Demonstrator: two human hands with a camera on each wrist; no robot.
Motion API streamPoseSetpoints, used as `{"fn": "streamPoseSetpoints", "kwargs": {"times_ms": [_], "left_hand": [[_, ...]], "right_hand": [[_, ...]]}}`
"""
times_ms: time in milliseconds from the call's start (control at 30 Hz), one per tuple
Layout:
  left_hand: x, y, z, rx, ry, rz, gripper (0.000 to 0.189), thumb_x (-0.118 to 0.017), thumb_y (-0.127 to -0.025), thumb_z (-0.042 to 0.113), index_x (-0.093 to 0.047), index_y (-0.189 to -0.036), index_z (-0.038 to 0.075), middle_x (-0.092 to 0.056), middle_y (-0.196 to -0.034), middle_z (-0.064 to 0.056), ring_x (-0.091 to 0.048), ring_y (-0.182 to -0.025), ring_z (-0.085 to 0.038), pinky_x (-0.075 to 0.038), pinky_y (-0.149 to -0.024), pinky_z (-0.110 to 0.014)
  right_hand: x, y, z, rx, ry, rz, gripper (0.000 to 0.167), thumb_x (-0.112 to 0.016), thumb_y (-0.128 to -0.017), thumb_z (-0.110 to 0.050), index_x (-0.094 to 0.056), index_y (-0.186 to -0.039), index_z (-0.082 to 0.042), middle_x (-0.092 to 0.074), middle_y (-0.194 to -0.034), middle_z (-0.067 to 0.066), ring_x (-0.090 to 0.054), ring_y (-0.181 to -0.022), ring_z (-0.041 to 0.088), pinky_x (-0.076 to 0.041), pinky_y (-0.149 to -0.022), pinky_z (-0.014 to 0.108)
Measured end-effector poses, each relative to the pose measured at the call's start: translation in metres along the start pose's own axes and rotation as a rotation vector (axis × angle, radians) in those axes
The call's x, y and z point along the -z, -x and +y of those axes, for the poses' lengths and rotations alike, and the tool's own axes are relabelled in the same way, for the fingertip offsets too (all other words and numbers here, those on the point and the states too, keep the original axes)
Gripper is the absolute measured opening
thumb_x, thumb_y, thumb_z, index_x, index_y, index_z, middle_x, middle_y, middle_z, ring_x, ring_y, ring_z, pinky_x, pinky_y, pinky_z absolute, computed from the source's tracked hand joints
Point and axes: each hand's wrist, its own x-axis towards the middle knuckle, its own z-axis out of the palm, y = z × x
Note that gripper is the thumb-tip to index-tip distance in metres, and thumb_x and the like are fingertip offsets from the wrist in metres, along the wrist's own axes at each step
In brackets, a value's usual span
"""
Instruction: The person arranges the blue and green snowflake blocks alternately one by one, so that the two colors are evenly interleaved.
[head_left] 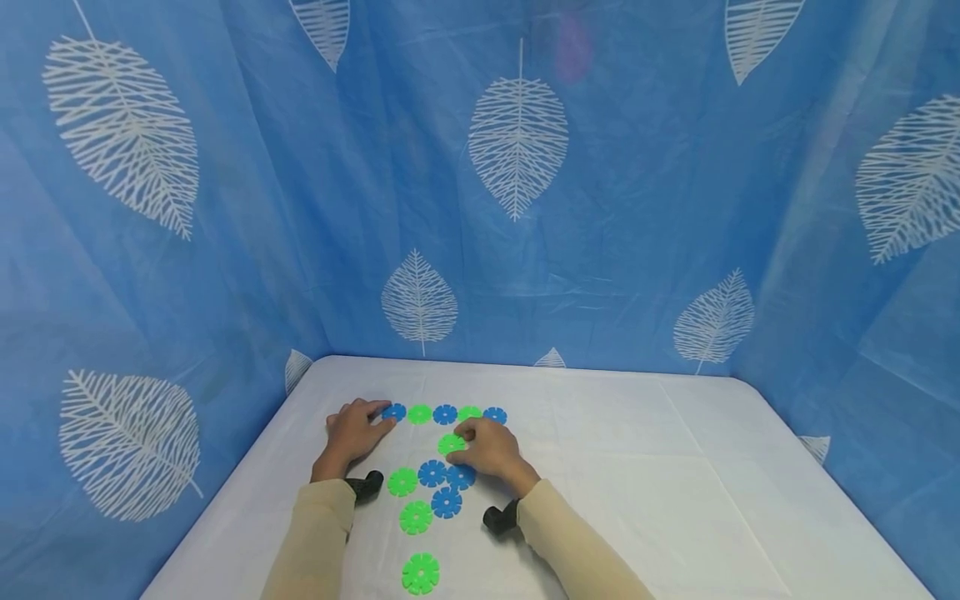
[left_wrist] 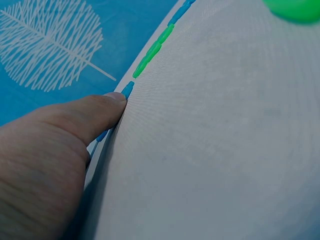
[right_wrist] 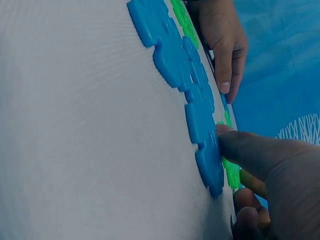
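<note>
As the spread left hand (head_left: 354, 432) touches a blue notched plastic disc (head_left: 396, 412), the right hand (head_left: 491, 448) pinches a green notched plastic disc (head_left: 450, 444), seemingly positioning it, which calls for careful alignment.

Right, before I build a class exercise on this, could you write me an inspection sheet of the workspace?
Surface: white-covered table, with faint creases.
Job's things: twelve flat notched discs, six green discs and six blue discs; five form the far row, alternating blue and green, and the rest lie nearer the person.
Clutter: nothing seen.
Hands: left hand touches the leftmost blue disc of the row; right hand pinches a green disc just nearer than the row. Each wrist bears a black fitting.
Cables: nothing seen.
Surroundings: blue curtain with white leaf prints.
</note>
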Motion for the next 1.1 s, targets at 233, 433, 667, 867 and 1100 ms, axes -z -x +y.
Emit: {"fn": "streamPoseSetpoints", "kwargs": {"times_ms": [233,433,667,867,1100], "left_hand": [[0.0016,-0.0005,0.0018,0.005,0.009,-0.001,0.049,-0.068,-0.092,0.044,-0.065,-0.134,0.019,-0.066,-0.121,-0.012,-0.057,-0.111,-0.031,-0.030,-0.088,-0.052],[0.0009,-0.0006,0.0010,0.011,0.013,0.001,0.049,-0.068,-0.092,0.045,-0.065,-0.135,0.020,-0.066,-0.121,-0.010,-0.057,-0.112,-0.030,-0.029,-0.091,-0.052],[-0.0012,-0.0015,-0.0025,0.008,0.011,-0.005,0.050,-0.068,-0.092,0.045,-0.065,-0.135,0.020,-0.066,-0.120,-0.010,-0.057,-0.110,-0.030,-0.029,-0.090,-0.052],[0.0004,-0.0012,-0.0014,-0.002,0.018,-0.003,0.049,-0.068,-0.092,0.045,-0.066,-0.134,0.020,-0.066,-0.117,-0.010,-0.057,-0.107,-0.029,-0.029,-0.089,-0.052],[0.0000,-0.0008,-0.0004,-0.002,0.008,-0.003,0.049,-0.068,-0.092,0.045,-0.066,-0.134,0.019,-0.067,-0.117,-0.010,-0.057,-0.107,-0.029,-0.030,-0.088,-0.052]], "right_hand": [[0.0003,-0.0020,0.0001,0.033,0.029,0.000,0.047,-0.085,-0.076,-0.044,-0.072,-0.115,-0.022,-0.072,-0.104,-0.003,-0.067,-0.095,0.016,-0.052,-0.077,0.037],[0.0004,-0.0022,-0.0002,0.072,0.034,0.007,0.046,-0.085,-0.077,-0.044,-0.071,-0.116,-0.024,-0.072,-0.102,-0.004,-0.067,-0.092,0.015,-0.052,-0.075,0.036],[0.0043,-0.0020,-0.0021,0.118,0.078,-0.026,0.047,-0.084,-0.079,-0.044,-0.072,-0.118,-0.021,-0.073,-0.097,-0.004,-0.066,-0.086,0.011,-0.052,-0.072,0.032],[0.0070,-0.0058,-0.0027,0.140,0.128,-0.031,0.049,-0.084,-0.077,-0.048,-0.075,-0.114,-0.017,-0.073,-0.091,-0.005,-0.063,-0.080,0.006,-0.051,-0.069,0.027],[0.0066,-0.0083,-0.0014,0.179,0.219,0.014,0.050,-0.084,-0.073,-0.054,-0.077,-0.107,-0.018,-0.070,-0.082,-0.011,-0.058,-0.071,0.003,-0.048,-0.063,0.025]]}}
